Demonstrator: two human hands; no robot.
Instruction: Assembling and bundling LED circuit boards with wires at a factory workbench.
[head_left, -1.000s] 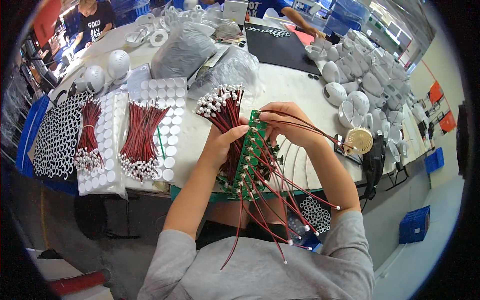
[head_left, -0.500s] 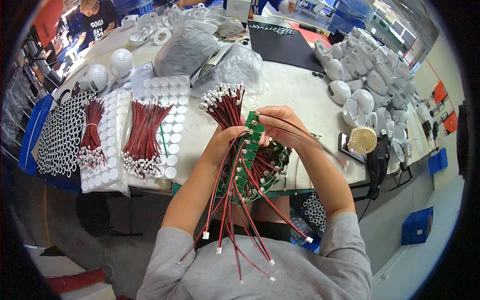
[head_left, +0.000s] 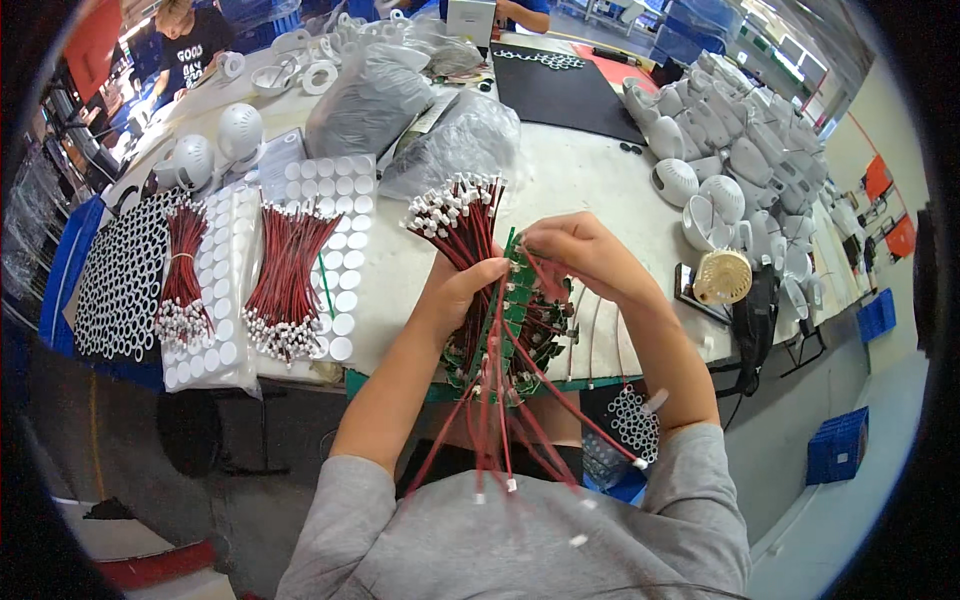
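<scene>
Plugging red wires [head_left: 505,400] into a green board [head_left: 515,320], held up near the middle, just over the near edge of the white surface [head_left: 600,180]. Left hand [head_left: 462,290] curled round a bunch of wires and the board. Right hand [head_left: 575,250] pinching one wire end at the board's top. Next, probably pushing that plug into its spot, gently and straight.

At 9 o'clock, two more wire bundles [head_left: 285,280] on sheets of white dots [head_left: 340,200]. At 2 o'clock, white shells [head_left: 720,150]. At 3 o'clock, a small fan [head_left: 722,277]. Loose hanging wires could tangle.
</scene>
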